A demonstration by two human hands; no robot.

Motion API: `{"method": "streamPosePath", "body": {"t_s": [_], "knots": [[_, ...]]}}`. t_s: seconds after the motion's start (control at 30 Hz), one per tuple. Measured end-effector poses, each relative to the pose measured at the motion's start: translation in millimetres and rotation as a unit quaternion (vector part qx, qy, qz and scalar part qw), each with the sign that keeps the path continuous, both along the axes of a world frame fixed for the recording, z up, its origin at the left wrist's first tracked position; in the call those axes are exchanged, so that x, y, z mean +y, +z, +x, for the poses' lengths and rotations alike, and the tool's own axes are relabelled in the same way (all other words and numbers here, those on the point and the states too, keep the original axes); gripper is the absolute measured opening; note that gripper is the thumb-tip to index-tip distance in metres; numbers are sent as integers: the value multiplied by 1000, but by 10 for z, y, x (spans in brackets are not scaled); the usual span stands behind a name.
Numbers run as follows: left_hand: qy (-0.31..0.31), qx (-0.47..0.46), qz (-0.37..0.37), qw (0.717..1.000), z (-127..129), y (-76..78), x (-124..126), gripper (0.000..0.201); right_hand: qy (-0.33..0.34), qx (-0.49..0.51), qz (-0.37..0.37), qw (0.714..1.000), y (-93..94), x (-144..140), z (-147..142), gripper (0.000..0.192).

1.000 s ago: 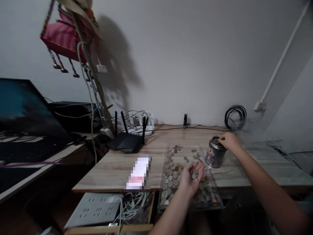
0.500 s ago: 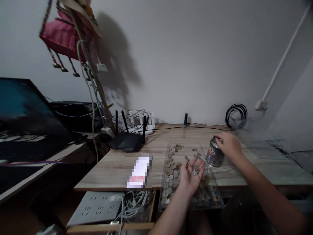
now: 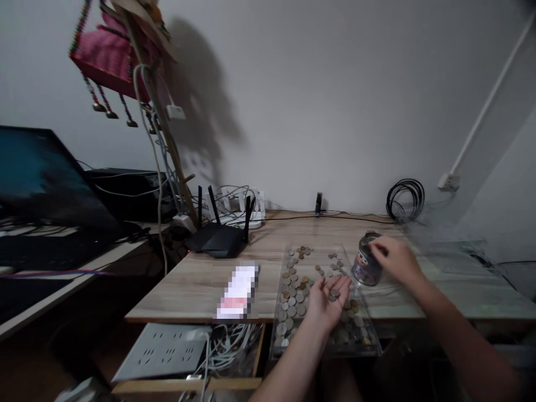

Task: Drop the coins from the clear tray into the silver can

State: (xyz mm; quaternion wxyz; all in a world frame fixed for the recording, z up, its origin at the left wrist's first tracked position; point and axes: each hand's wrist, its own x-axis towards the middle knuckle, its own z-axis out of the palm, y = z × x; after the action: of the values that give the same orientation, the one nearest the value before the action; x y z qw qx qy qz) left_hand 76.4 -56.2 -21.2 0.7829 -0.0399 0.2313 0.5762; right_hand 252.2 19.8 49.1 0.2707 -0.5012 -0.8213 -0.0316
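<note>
My left hand (image 3: 329,301) is palm up over a clear plastic tray (image 3: 274,335), its fingers slightly curled around coins (image 3: 334,293) resting in the palm. Many loose coins (image 3: 300,297), silver and brassy, are spread across the tray, some hidden beneath my left hand and forearm. Just right of the tray stands a metal can (image 3: 367,269) with a cartoon picture on its side. My right hand (image 3: 396,259) is at the can's top, thumb and fingers pinched together near the rim. Whatever is between those fingertips is too small to make out.
A phone (image 3: 238,290) with a lit, blurred screen lies left of the tray. Behind it are a black router (image 3: 218,240) and tangled cables. An open drawer below holds a power strip (image 3: 161,352). A laptop (image 3: 50,178) stands far left; coiled black cable (image 3: 405,199) lies back right.
My right hand has shifted slightly right and down at the can's top, uncovering more of the rim. My left hand stays almost in place with coins in its palm.
</note>
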Motion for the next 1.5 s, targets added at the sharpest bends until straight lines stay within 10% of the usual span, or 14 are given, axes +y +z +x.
{"method": "streamPosePath", "body": {"t_s": [0.1, 0.3, 0.5, 0.63, 0.77, 0.93, 1.2, 1.4, 1.5], "knots": [[-11, 0, 18, 1000, 5, 30, -2, 50, -139, -61, -35, 988, 163, 349, 188, 30], [1, -15, 62, 998, 11, 31, -16, 48, -194, -140, -39, 970, 168, 457, 107, 27], [4, -9, 104, 995, -35, 70, -43, 46, 90, -103, -46, 990, -226, -446, -389, 26], [-16, 5, 111, 994, 18, 44, -54, 45, 137, -121, -87, 979, -473, -780, -598, 25], [-8, -12, 79, 997, 43, 3, -61, 42, 96, -84, -95, 987, -303, -418, -346, 27], [35, 10, 52, 998, -63, -3, -65, 35, -146, -32, -51, 988, 111, 394, 187, 25], [66, 91, 52, 992, -221, -60, -98, 27, -160, -134, -113, 971, 111, 765, 235, 28], [101, 403, 185, 890, -536, -31, -490, 22, -178, -106, -36, 978, 156, 504, 86, 29], [62, 540, 241, 804, -647, -51, -687, 17, -73, -59, 24, 995, 25, 332, -229, 33]]}}
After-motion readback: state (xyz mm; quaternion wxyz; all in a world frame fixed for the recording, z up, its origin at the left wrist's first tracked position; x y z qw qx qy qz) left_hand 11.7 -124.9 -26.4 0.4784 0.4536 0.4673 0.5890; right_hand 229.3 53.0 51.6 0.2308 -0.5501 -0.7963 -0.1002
